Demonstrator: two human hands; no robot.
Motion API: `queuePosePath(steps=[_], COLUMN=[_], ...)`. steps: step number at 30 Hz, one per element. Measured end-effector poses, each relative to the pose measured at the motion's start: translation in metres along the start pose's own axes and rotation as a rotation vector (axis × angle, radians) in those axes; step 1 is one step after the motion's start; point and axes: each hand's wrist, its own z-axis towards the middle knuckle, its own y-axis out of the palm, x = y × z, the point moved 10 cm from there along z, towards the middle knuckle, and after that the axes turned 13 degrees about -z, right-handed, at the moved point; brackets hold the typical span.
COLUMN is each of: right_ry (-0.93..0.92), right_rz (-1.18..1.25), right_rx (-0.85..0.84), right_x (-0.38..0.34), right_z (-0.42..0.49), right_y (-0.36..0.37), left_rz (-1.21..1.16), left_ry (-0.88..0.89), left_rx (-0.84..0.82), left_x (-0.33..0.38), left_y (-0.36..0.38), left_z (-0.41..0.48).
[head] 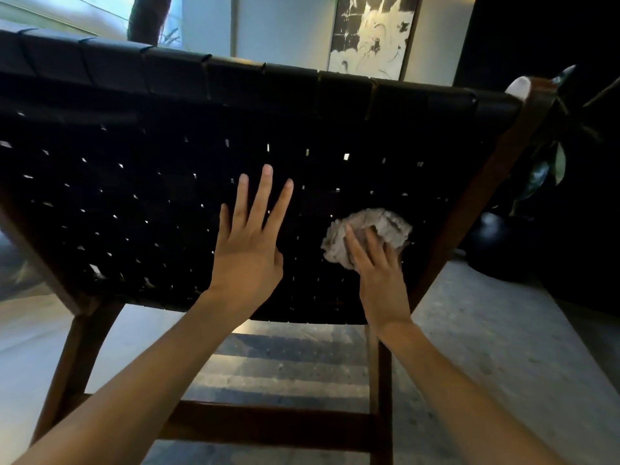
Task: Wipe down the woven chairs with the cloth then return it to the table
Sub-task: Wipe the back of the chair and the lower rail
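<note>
A black woven chair (134,182) with a dark brown wooden frame fills the upper view, its strap panel facing me. My left hand (250,243) lies flat against the weave near the panel's middle, fingers straight and spread. To its right, my right hand (377,266) presses a crumpled grey cloth (369,226) onto the weave, its fingers laid over the cloth's lower part. The cloth bunches out above and left of those fingers.
The chair's wooden legs and lower crossbar (268,424) stand on a grey concrete floor (503,347). A dark potted plant (550,169) sits behind the chair on the right. A black-and-white painting (372,35) hangs on the far wall.
</note>
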Motion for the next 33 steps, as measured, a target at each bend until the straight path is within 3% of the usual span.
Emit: queuePosePath(steps=[3,8,12,14,17,19,23,29,33], right_ry=[-0.026,-0.069,-0.069,-0.083,-0.057,-0.032,0.057,0.135,0.017], right_rz=[0.028,0.009,0.034,0.100,0.170,0.161,0.084,0.060,-0.049], right_rx=[-0.066,-0.459,-0.518,-0.418,0.030,0.202,0.281,0.279,0.260], right_x=[-0.003,-0.006,-0.006,-0.009,-0.007,-0.003,0.006,-0.007,-0.024], right_z=[-0.028,-0.073,-0.074,-0.065,-0.046,-0.022,0.041,0.063,0.038], right_y=[0.035,0.105,0.091,0.052,-0.038,-0.079,-0.116,-0.093,-0.052], left_rz=[0.014,0.027,0.047,0.054,0.053,0.056,0.075,0.062,0.055], left_ry=[0.014,0.032,0.030,0.034,0.059,0.064,0.058,0.040,0.042], left_rx=[-0.010,-0.010,-0.040,-0.043,-0.009,0.027,0.066,0.082,0.052], left_x=[-0.005,-0.004,-0.003,-0.002,0.000,-0.001,-0.005,-0.018,-0.027], left_y=[0.001,0.000,-0.002,-0.004,-0.009,-0.015,-0.023,-0.024,-0.016], left_z=[0.000,-0.002,-0.002,-0.003,-0.005,-0.004,0.000,0.003,0.000])
